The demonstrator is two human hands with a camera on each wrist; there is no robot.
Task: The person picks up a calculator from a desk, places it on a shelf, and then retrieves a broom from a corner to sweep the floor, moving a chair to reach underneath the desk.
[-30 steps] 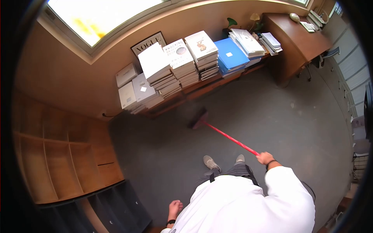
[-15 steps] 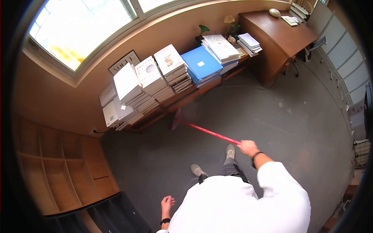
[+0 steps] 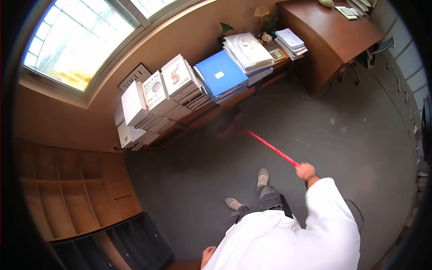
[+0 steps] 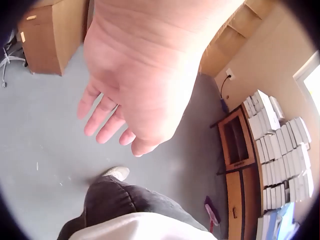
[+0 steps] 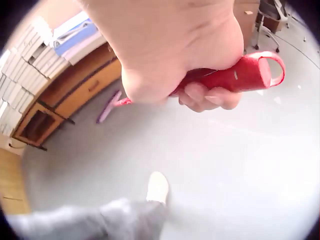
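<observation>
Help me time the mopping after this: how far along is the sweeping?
Done: nothing I can confirm; no swept pile shows. In hand: the right-hand grip holds the red broom handle, its blurred head at the foot of the low cabinet under the book stacks; the left-hand grip hangs open. Left: probably most of the grey floor, where pale specks lie near the desk.

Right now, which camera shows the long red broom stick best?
The head view: the long red broom stick runs whole from the right hand to its blurred brush. The right wrist view shows just its looped end inside the fingers; the left wrist view shows only that brush, far off.
</observation>
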